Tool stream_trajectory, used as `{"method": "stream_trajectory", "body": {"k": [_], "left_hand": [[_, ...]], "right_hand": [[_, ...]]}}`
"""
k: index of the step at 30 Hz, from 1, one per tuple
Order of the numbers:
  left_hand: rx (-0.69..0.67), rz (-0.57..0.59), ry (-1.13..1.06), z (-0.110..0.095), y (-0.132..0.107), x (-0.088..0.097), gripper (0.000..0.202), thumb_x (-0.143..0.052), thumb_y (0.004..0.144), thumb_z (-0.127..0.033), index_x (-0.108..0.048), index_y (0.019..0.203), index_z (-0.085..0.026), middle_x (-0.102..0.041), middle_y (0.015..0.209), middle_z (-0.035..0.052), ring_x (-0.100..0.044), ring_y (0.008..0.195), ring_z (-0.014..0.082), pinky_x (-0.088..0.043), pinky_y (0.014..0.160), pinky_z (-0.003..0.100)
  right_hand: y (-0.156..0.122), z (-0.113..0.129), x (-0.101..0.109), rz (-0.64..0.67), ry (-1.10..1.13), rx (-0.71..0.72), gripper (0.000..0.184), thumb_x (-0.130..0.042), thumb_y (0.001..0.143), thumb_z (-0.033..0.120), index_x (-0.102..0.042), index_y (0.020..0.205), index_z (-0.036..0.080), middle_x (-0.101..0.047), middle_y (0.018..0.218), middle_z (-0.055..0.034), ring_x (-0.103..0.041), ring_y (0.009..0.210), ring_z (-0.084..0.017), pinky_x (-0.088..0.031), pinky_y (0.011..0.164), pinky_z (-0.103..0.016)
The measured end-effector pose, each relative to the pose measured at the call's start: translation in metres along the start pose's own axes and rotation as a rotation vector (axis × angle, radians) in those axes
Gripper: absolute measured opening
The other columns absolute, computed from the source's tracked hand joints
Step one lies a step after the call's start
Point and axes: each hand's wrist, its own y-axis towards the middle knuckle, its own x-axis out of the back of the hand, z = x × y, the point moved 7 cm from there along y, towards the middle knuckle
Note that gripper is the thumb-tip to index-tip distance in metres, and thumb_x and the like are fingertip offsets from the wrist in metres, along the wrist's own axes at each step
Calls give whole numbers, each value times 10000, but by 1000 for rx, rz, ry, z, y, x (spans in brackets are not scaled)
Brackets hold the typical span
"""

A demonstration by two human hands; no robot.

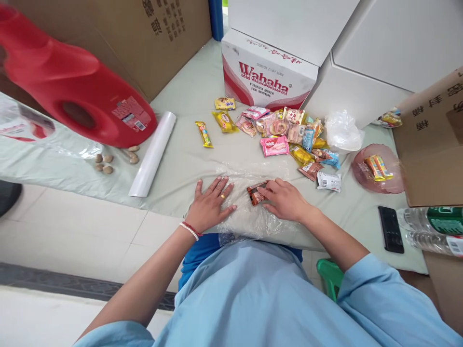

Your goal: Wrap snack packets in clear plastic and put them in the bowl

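Observation:
My left hand (211, 205) lies flat with fingers spread on the left part of a sheet of clear plastic film (249, 219) at the table's near edge. A small brown snack packet (253, 193) rests on the film. My right hand (284, 198) grips its right side, with the fingertips on top and the thumb below. Beyond the hands lies a heap of wrapped snacks, among them a pink wafer packet (275, 146), a white packet (329, 181) and another brown packet (310, 170). A yellow snack bar (204, 134) lies apart to the left.
On the left are a white roll (154, 154), a red jug (83, 86) and several nuts (104, 163). A Wahaha carton (267, 72) stands at the back. To the right are a pink dish (361, 180) with yellow packets, a phone (391, 229) and plastic bottles (415, 220).

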Motion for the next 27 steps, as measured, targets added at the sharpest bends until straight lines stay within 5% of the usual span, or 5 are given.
{"method": "stream_trajectory", "body": {"k": [4, 7, 12, 20, 27], "left_hand": [[-2, -2, -4, 0, 0, 0, 705, -494, 1031, -580, -375, 1653, -272, -331, 1727, 149, -316, 1605, 368, 10, 1287, 729], [2, -10, 0, 1, 0, -1, 693, -493, 1032, -570, -379, 1650, -277, -337, 1724, 148, -326, 1602, 361, 6, 1287, 726], [3, -8, 7, 1, 0, -2, 687, -489, 1033, -570, -390, 1644, -272, -337, 1725, 144, -320, 1605, 353, 4, 1288, 722], [8, -17, -15, 0, 1, 1, 694, -490, 1029, -580, -393, 1644, -274, -359, 1715, 152, -331, 1599, 361, -4, 1286, 725], [5, -38, -22, 0, -1, 2, 681, -500, 1028, -562, -397, 1641, -283, -359, 1717, 145, -340, 1596, 351, -3, 1295, 710]], "right_hand": [[4, -5, 9, 3, 51, 59, 671, -801, 892, 423, -580, 1498, 237, -525, 1549, -153, -463, 1335, -360, -399, 1098, -504], [20, -6, 0, 59, 68, 125, 670, -795, 877, 285, -569, 1507, 241, -582, 1500, -149, -359, 1487, -370, -238, 1236, -598], [35, -10, -13, 109, 78, 54, 537, -704, 924, 234, -614, 1451, 177, -663, 1332, -186, -429, 1440, -350, -249, 1234, -581], [26, -6, 17, -2, 137, -36, 602, -719, 918, 279, -574, 1485, 138, -618, 1412, -208, -429, 1421, -357, -245, 1233, -551], [38, 11, -16, 84, 156, -100, 688, -779, 911, 335, -529, 1522, 143, -615, 1427, -204, -444, 1414, -365, -278, 1221, -562]]}}
